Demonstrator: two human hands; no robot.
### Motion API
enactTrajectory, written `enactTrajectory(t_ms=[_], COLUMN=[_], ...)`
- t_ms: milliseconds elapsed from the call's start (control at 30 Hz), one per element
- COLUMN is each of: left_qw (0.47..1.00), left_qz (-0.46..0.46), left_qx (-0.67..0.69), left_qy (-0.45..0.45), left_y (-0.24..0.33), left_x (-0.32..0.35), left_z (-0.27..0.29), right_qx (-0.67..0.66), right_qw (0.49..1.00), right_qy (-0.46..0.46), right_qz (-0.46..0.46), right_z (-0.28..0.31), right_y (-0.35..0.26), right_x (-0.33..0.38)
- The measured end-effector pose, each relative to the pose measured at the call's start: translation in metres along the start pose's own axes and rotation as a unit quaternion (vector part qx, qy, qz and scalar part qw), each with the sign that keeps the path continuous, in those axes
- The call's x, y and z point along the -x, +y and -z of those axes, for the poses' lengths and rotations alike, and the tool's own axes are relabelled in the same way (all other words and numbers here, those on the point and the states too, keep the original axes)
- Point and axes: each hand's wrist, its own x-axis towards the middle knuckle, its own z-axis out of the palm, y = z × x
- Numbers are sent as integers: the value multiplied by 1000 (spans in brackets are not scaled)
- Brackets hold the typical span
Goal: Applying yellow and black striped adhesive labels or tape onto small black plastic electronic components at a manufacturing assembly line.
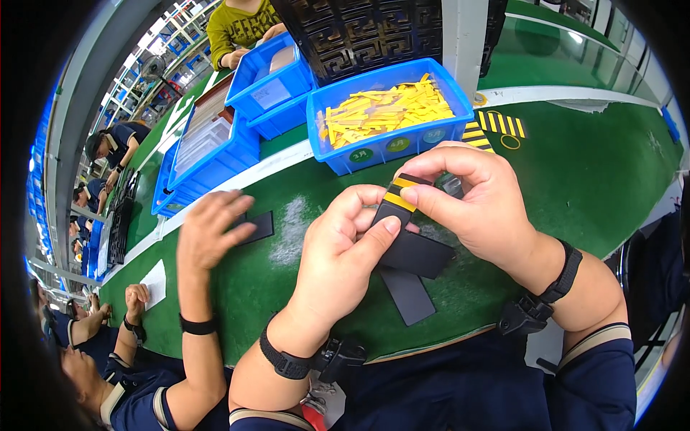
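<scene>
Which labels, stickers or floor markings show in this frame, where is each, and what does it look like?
Round stickers: front wall of the blue bin of yellow strips; three small dots, green and blue.
White label: front of the farther blue bin; rectangular.
Yellow-black striped marking: green surface right of the bin; slanted bars.
White paper slip: green table, far left; plain rectangle.

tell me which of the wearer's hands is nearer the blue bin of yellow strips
Right. The right hand sits just below the blue bin of yellow strips, nearly at its front wall; the left hand is lower and further left.
</scene>
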Motion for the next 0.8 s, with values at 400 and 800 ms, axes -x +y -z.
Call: enactTrajectory(t_ms=[400,800], left_qw=[1000,997], left_qz=[-14,-45], left_qx=[10,-21], left_qy=[16,59], left_y=[-2,-5], left_x=[0,2], left_z=[-5,-7], right_qx=[116,203], right_qw=[987,969], right_qy=[24,-41], right_qz=[111,134], right_z=[-3,6], right_y=[13,6], right_x=[0,-5])
